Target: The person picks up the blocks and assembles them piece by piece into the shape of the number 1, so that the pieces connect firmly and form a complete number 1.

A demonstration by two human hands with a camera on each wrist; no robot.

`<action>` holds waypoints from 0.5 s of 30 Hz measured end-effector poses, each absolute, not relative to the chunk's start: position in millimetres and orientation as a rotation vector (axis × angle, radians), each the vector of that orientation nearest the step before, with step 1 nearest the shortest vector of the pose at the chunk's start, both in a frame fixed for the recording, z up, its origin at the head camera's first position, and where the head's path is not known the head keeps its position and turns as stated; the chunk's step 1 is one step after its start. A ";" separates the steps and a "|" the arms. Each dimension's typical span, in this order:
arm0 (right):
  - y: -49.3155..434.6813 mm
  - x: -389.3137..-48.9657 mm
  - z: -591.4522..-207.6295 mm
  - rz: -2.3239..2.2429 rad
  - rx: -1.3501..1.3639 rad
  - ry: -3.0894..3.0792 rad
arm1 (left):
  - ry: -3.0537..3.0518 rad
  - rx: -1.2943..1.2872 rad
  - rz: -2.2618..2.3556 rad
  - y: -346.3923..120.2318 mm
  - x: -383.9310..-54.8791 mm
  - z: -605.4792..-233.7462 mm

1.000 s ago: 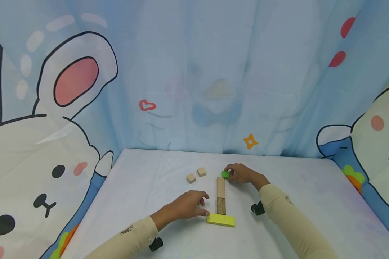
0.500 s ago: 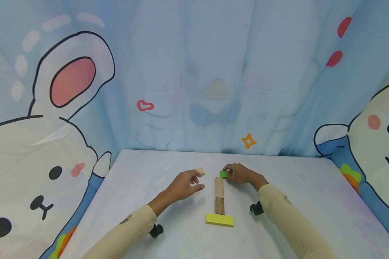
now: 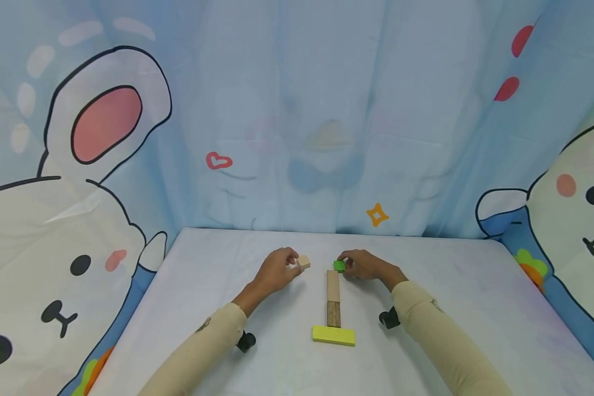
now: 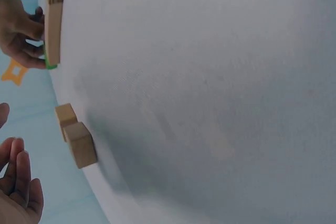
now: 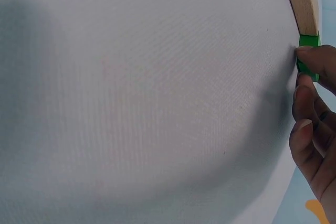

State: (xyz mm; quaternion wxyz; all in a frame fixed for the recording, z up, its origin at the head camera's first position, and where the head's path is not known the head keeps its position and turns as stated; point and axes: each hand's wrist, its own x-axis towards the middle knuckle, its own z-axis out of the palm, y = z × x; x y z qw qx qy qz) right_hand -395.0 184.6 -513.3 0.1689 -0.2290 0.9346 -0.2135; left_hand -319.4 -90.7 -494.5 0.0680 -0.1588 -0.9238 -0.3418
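My left hand [image 3: 275, 270] is close to a small pale wooden cube [image 3: 303, 261]. In the left wrist view, two wooden cubes [image 4: 80, 145] stand close together on the table, and the fingers [image 4: 23, 177] are loosely bent, apart from them. The head view shows only one cube; the left hand covers the other's place. My right hand [image 3: 365, 265] pinches a small green block [image 5: 308, 40] between thumb and finger, at the far end of a pale wooden block [image 3: 333, 286]. That block lies in line with a darker wooden block [image 3: 334, 314], which meets a yellow block [image 3: 334, 335] set crosswise.
A white-covered table [image 3: 425, 363] holds the blocks. Behind it hangs a blue curtain [image 3: 257, 110] with cartoon prints. Black wrist cameras [image 3: 389, 318] hang beneath both sleeves.
My left hand has left the yellow block and moved away from me to the wooden cubes. The right hand stays at the green block.
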 end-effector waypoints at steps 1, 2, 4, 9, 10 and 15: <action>184.5 -395.0 -513.2 -0.608 -0.651 2.657 | -2.786 -0.465 -1.020 -91.4 -321.9 -496.1; 184.5 -395.0 -513.1 -0.608 -0.650 2.657 | -2.791 -0.454 -1.009 -92.0 -324.1 -497.5; 184.7 -395.1 -513.5 -0.601 -0.651 2.661 | -2.802 -0.442 -0.988 -92.9 -327.7 -500.0; 185.5 -395.1 -513.3 -0.610 -0.677 2.660 | -2.862 -0.402 -0.866 -92.9 -333.2 -503.5; 185.5 -394.9 -513.0 -0.613 -0.681 2.660 | -2.877 -0.395 -0.839 -92.5 -334.1 -503.6; 185.8 -394.7 -511.6 -0.614 -0.696 2.666 | -2.954 -0.365 -0.757 -89.0 -340.6 -504.1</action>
